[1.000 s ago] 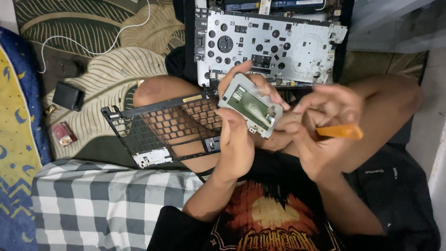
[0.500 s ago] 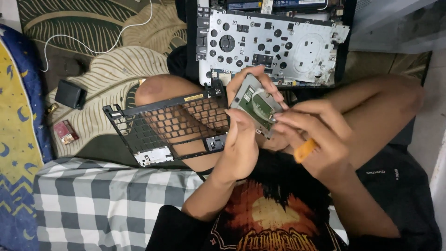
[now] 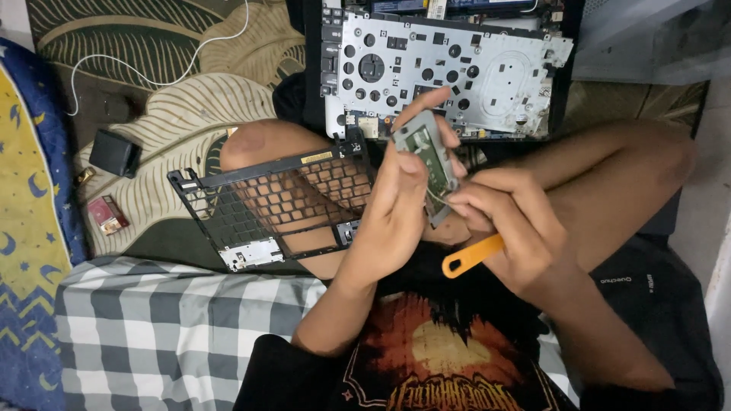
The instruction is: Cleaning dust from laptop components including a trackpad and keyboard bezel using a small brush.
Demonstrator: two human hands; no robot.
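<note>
The left hand (image 3: 396, 217) grips a small grey module (image 3: 425, 160) upright above the lap, fingers closed round its edges. The right hand (image 3: 506, 224) holds an orange pry tool (image 3: 472, 256) — its fingers pinched at the module's lower edge. A black keyboard frame (image 3: 266, 202) rests on the left knee, just beside the hands — an opened laptop chassis (image 3: 449, 65) lies beyond.

**Small board held over lap**

Left hand (image 3: 396, 213) grips a small grey circuit module (image 3: 426, 164), tilted on edge. Right hand (image 3: 506, 228) holds an orange pry tool (image 3: 472, 255), fingertips touching the module. Black keyboard frame (image 3: 266, 202) rests on the thigh
</note>
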